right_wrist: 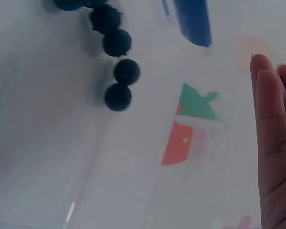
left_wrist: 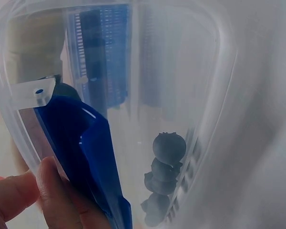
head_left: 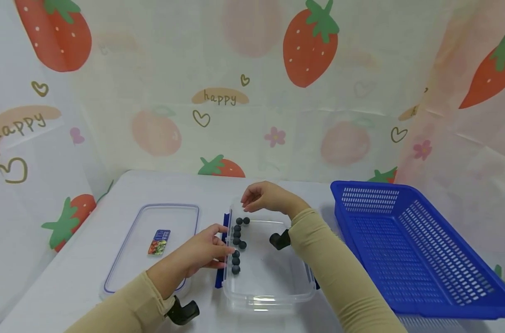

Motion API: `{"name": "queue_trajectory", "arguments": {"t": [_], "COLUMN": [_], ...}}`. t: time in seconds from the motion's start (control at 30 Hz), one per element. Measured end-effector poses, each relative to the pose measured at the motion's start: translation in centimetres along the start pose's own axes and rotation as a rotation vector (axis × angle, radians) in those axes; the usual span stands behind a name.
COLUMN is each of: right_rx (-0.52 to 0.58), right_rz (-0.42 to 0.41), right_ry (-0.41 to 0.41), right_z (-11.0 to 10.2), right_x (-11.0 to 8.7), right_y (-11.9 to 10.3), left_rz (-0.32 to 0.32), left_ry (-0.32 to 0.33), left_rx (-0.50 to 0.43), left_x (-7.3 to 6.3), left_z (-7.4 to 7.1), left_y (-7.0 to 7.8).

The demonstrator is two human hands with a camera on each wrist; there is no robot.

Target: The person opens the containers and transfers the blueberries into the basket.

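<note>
1. The clear lid (head_left: 132,263) lies off the container (head_left: 273,282).
2. The left hand (head_left: 204,252) pinches the container's left wall between thumb and fingers; a slackened hold might let it slip.
3. Blueberries (head_left: 237,234) line that wall inside; a sudden tilt could scatter them.
4. The right hand (head_left: 271,198) hovers above the far end, fingers loosely bent, apparently empty; a low swing could knock the container.

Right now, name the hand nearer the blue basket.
Right. The right hand is left of the blue basket, by the far end of the clear container; the left hand is farther left, holding the container's left side.
</note>
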State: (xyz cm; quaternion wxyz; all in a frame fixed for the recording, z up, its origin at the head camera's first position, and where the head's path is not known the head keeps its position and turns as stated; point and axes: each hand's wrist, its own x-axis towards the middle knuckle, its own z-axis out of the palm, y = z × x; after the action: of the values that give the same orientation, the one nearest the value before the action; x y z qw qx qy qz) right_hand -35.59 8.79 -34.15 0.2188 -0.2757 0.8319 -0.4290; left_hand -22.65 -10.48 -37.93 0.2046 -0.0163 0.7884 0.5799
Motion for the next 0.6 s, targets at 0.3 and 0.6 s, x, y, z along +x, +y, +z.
{"name": "queue_trajectory", "arguments": {"t": [0.3, 0.6], "right_rx": [-0.037, -0.119], "right_rz": [0.047, 0.109], "right_ry": [-0.079, -0.142], "right_z": [1.6, 2.3], "right_x": [0.6, 1.0], "right_y": [1.1, 2.5], "left_rz": [0.008, 0.019], "left_ry": [-0.006, -0.013], "left_rx": [0.006, -0.004], "left_x": [0.0, -0.1], "left_z": [0.0, -0.1], "left_y": [0.1, -0.1]}}
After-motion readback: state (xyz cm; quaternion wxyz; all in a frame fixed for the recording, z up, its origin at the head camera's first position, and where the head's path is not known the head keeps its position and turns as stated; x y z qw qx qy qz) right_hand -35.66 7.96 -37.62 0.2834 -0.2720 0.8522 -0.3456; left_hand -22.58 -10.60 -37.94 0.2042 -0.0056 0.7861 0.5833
